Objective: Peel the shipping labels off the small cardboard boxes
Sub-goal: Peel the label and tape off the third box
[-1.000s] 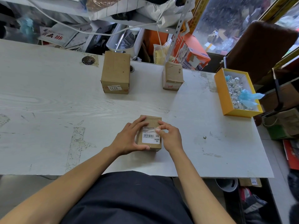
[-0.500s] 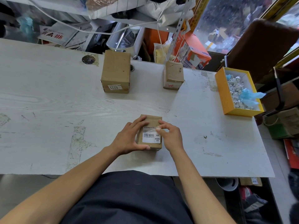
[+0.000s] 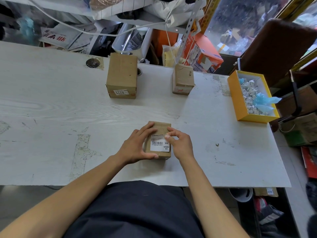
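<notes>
Small cardboard box (image 3: 158,140) sits near the worktop's (image 3: 51,109) front edge, with bare surface all round. Its shipping label (image 3: 159,145) faces up. Left hand (image 3: 137,145) clasps the box's left side. Right hand (image 3: 180,143) pinches the label's upper right corner.

Scuffed white table (image 3: 51,107) with three cardboard boxes (image 3: 121,76) and a yellow tray (image 3: 237,97).

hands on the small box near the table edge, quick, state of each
Left hand: closed around the small brown cardboard box, steadying it.
Right hand: fingertips pinching the top right corner of the white barcode label.
</notes>
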A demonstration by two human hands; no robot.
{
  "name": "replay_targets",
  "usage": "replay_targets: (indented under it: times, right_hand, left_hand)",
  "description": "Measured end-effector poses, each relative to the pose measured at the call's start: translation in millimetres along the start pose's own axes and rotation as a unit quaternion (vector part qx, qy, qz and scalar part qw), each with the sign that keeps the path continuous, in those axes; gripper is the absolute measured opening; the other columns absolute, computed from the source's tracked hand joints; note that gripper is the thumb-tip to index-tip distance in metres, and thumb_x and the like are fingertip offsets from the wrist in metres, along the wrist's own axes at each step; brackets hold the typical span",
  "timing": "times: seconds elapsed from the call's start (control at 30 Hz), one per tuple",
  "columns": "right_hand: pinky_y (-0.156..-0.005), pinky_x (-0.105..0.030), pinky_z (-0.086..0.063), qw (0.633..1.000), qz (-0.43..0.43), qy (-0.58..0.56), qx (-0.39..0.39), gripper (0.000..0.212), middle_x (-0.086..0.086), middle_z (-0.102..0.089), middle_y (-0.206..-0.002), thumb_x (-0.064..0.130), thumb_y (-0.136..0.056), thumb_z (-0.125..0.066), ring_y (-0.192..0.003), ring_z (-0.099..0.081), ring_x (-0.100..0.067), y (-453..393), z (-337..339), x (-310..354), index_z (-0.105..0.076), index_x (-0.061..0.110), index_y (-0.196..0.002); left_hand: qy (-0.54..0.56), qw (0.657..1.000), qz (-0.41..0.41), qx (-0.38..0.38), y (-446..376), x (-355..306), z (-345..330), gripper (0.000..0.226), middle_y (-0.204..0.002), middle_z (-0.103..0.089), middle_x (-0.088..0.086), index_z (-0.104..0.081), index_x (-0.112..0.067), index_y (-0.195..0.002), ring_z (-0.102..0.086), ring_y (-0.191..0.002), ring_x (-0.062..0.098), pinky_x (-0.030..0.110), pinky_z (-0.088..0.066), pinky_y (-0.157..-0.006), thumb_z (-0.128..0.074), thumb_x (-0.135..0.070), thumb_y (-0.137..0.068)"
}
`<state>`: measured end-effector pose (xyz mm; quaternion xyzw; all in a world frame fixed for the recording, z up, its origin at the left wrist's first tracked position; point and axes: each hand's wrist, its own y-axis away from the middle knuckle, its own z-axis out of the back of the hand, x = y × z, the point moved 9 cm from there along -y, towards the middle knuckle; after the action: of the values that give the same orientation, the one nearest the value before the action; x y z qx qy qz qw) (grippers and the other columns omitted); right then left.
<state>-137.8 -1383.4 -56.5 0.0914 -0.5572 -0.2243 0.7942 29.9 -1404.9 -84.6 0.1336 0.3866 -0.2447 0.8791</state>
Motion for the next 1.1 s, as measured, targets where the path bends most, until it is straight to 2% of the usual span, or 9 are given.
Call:
replay_targets:
  times: [0.67, 0.8, 0.93, 1.1]
  right_hand:
    - [-0.098, -0.026, -0.038, 1.0, 0.0, -0.006, 0.001, 0.018, 0.012, -0.065, -0.125, 0.012, -0.088, -0.068, -0.112, -0.056, -0.006, -3, 1, -3, -0.068, 0.016, -0.071]
    - [-0.091, -0.026, -0.045, 0.999, -0.017, -0.022, -0.02, 0.01, 0.008, -0.07, -0.111, 0.013, -0.088, -0.068, -0.102, -0.063, -0.008, -6, 5, -6, -0.071, 0.015, -0.078]
    - [-0.068, -0.018, -0.049, 0.997, -0.056, -0.039, -0.031, 0.009, 0.003, -0.071, -0.081, 0.013, -0.09, -0.067, -0.074, -0.064, -0.008, -7, 17, -17, -0.071, 0.01, -0.082]
    - [-0.066, -0.011, -0.047, 0.995, -0.071, -0.07, -0.023, 0.008, 0.003, -0.072, -0.089, 0.008, -0.091, -0.065, -0.078, -0.064, -0.001, -1, 19, -22, -0.072, 0.005, -0.091]
  left_hand:
    - [0.004, 1.0, -0.004, 0.004, 0, 0, 0, 0.101, -0.157, -0.006, -0.038, -0.03, -0.041, -0.149, -0.042, -0.122, 0.015, 0.037, -0.049, -0.092, -0.079, -0.066, -0.064]
    - [0.001, 1.0, -0.004, 0.006, 0, -1, -1, 0.103, -0.157, -0.005, -0.039, -0.026, -0.043, -0.15, -0.042, -0.123, 0.015, 0.035, -0.049, -0.091, -0.08, -0.064, -0.065]
    - [0.007, 1.0, 0.0, 0.004, 0, 0, 0, 0.103, -0.157, -0.007, -0.037, -0.029, -0.044, -0.149, -0.043, -0.121, 0.015, 0.039, -0.05, -0.093, -0.078, -0.068, -0.062]
    - [0.013, 1.0, 0.003, 0.0, 1, 0, 1, 0.103, -0.158, -0.007, -0.036, -0.031, -0.041, -0.149, -0.043, -0.122, 0.016, 0.038, -0.048, -0.095, -0.077, -0.068, -0.061]
